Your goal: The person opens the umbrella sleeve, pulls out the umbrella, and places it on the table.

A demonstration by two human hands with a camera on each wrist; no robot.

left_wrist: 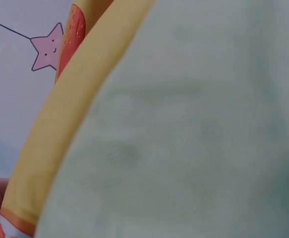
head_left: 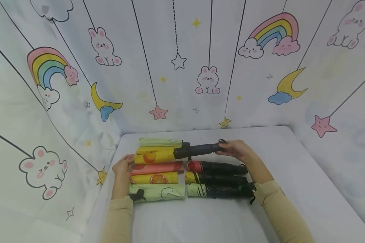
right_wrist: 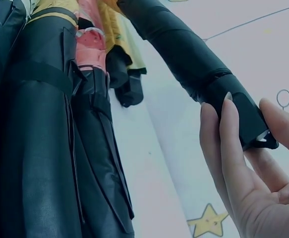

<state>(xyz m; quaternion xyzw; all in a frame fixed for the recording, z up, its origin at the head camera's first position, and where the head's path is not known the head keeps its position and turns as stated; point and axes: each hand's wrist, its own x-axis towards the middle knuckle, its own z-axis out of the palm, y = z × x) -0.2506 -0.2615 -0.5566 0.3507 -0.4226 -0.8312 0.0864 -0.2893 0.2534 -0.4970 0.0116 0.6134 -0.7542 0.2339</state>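
Umbrella (head_left: 179,153) has its black handle (right_wrist: 233,94) pinched by right fingers (right_wrist: 231,134) (left fingers' (head_left: 127,159) hold: can't tell).

the counter (head_left: 216,216) is white. on it, the red sleeve (head_left: 159,167) lies flat. just to its near side lies a yellow sleeve (head_left: 141,179), and past that a green sleeve (head_left: 153,191). just right of it lies a red umbrella (head_left: 222,167); nearer than it on the right, a yellow umbrella (head_left: 220,178) and a green umbrella (head_left: 228,191). beyond it lie two sleeved umbrellas, one yellow (head_left: 149,150), one green (head_left: 158,141) farther off.
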